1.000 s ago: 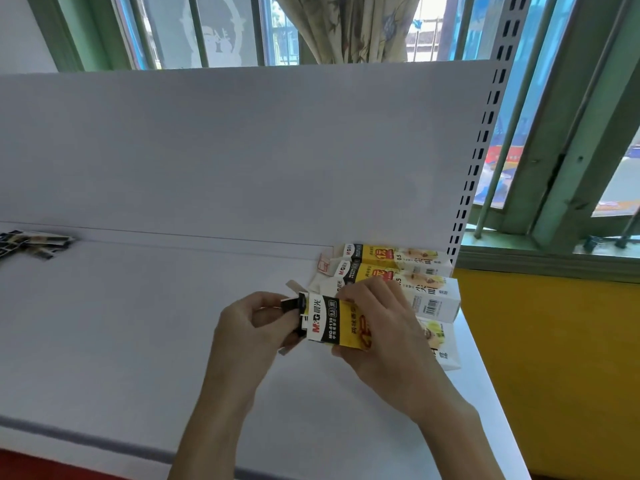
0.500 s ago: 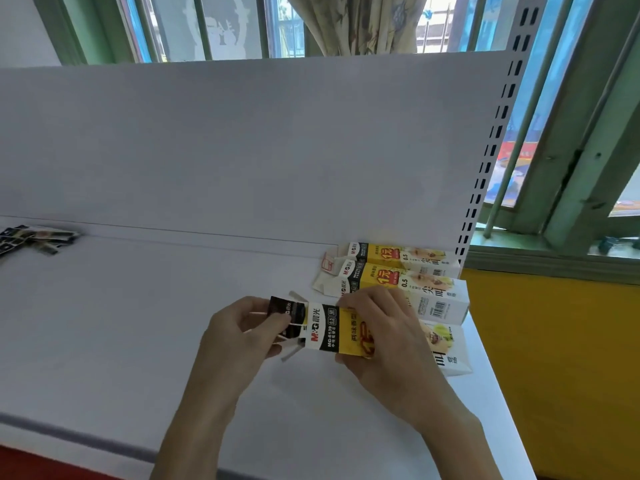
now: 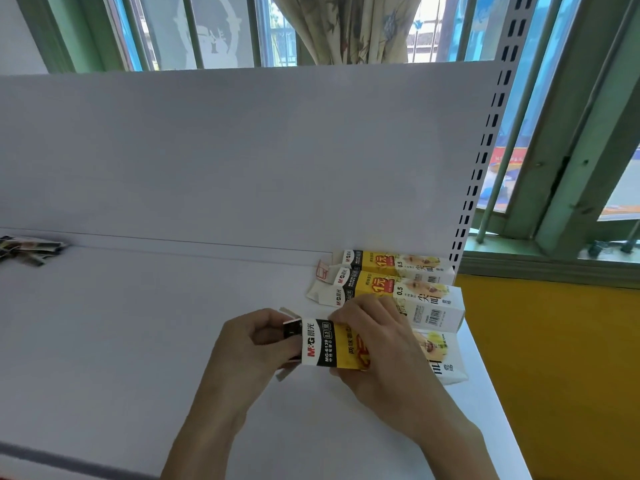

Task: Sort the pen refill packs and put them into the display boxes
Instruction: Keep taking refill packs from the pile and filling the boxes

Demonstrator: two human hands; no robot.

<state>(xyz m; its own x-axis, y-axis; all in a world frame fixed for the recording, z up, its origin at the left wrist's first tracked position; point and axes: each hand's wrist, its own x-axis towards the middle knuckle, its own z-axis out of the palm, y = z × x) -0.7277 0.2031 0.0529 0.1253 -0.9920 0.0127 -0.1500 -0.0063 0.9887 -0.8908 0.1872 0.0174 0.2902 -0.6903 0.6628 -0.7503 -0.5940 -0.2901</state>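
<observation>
Nearby, shelf (image 3: 481,403) edge; left hand (image 3: 249,344) pinches refill pack (image 3: 291,330), right hand (image 3: 377,348) grips box (image 3: 325,344).

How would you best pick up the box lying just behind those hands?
Probably from above, pinching the long sides mid-length: the box lies flat, longer than wide, and its flapped left end looks open and flimsy.

Bright daylight from the windows (image 3: 221,29) facing me, white shelf (image 3: 138,341) evenly lit with faint shadows, straight lines bowed toward the edges, fine print slightly soft.
</observation>
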